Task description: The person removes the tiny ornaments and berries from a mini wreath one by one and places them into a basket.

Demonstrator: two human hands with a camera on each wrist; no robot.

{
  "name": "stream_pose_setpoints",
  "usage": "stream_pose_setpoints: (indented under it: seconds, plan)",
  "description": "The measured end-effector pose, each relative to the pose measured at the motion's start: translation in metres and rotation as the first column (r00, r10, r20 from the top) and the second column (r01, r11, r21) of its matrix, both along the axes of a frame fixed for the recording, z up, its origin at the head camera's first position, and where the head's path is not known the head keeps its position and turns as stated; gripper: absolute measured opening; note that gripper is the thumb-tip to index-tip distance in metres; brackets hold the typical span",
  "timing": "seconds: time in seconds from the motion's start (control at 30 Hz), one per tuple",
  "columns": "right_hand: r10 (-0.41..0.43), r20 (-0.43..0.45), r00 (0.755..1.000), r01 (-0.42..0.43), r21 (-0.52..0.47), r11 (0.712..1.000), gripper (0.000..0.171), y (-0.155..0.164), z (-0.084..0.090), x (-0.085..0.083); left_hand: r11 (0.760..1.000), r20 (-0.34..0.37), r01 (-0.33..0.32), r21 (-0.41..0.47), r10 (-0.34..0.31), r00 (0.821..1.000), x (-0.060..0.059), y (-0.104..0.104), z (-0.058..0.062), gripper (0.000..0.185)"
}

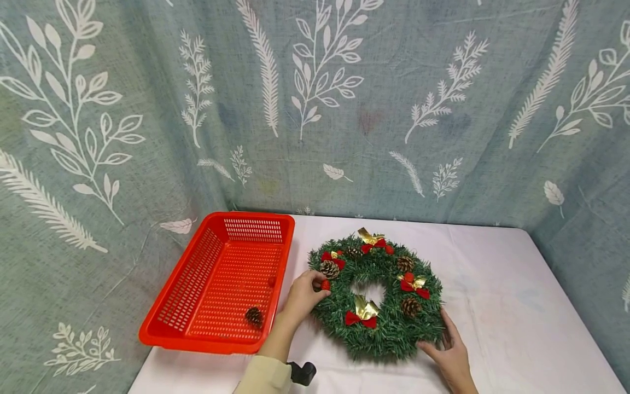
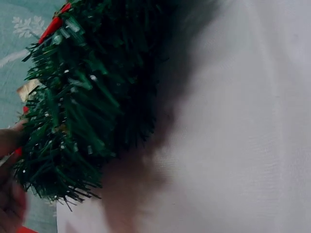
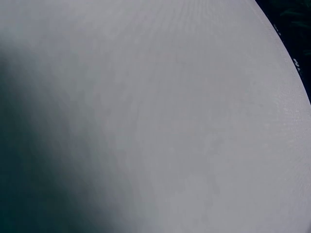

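A green Christmas wreath (image 1: 389, 337) lies on the white cloth, dressed with red bows with gold ribbon, pine cones and small red balls. At its left side my left hand (image 1: 302, 295) pinches a small red ball (image 1: 325, 284) between thumb and fingertips, just below a pine cone (image 1: 329, 268). The left wrist view shows the fingers (image 2: 8, 141) at the wreath's edge, with a bit of red between them. My right hand (image 1: 450, 353) holds the wreath's lower right rim, thumb in front and fingers along the outer side. The right wrist view shows mostly cloth.
A red plastic basket (image 1: 216, 347) stands left of the wreath, with a pine cone (image 1: 254, 316) and a small red ball (image 1: 272, 281) inside. Behind the table hangs a grey-green leaf-patterned curtain (image 1: 364, 164), which also closes in both sides.
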State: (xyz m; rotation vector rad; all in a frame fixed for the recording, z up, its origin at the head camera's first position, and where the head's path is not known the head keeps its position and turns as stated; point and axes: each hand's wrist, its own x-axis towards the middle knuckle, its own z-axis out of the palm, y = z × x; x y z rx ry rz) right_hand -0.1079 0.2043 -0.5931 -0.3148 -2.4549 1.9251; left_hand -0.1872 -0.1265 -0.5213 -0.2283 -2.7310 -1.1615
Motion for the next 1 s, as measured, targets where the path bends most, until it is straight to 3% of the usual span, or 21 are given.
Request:
stream_pose_setpoints:
  seconds: [0.23, 0.43, 0.53, 0.67, 0.8, 0.9, 1.0]
  plan:
    - [0.032, -0.002, 0.999, -0.032, -0.004, 0.999, 0.110, 0.0009, -0.0007, 0.0009, 0.999, 0.043, -0.025, 0.020, 0.024, 0.999, 0.0033, -0.0023, -0.0018, 0.023]
    - [0.059, 0.019, 0.998, -0.059, 0.008, 0.998, 0.111, 0.0037, -0.0018, -0.0001, 0.994, 0.010, -0.085, 0.071, 0.084, 0.996, 0.0059, -0.0011, -0.0001, 0.021]
    - [0.054, 0.033, 0.998, -0.054, 0.002, 0.999, 0.111, 0.0047, -0.0015, 0.0002, 0.993, -0.020, -0.093, 0.067, 0.095, 0.995, 0.0053, -0.0005, -0.0009, 0.020]
    - [0.046, 0.030, 0.998, -0.047, 0.011, 0.999, 0.111, 0.0047, -0.0004, 0.0002, 0.992, -0.011, -0.098, 0.079, 0.099, 0.995, 0.0046, -0.0002, -0.0018, 0.020]
    - [0.046, 0.029, 0.999, -0.046, 0.012, 0.999, 0.110, 0.0043, 0.0002, 0.0003, 0.978, 0.010, -0.130, 0.161, 0.130, 0.991, 0.0044, 0.0006, -0.0012, 0.018]
    - [0.048, 0.045, 0.998, -0.048, 0.007, 0.999, 0.110, 0.0045, 0.0001, 0.0003, 0.963, -0.002, -0.145, 0.225, 0.150, 0.989, 0.0040, 0.0011, -0.0007, 0.018]
    - [0.046, 0.047, 0.998, -0.047, 0.017, 0.999, 0.110, 0.0051, -0.0003, -0.0001, 0.964, -0.046, -0.121, 0.237, 0.135, 0.990, 0.0045, 0.0014, 0.0003, 0.019]
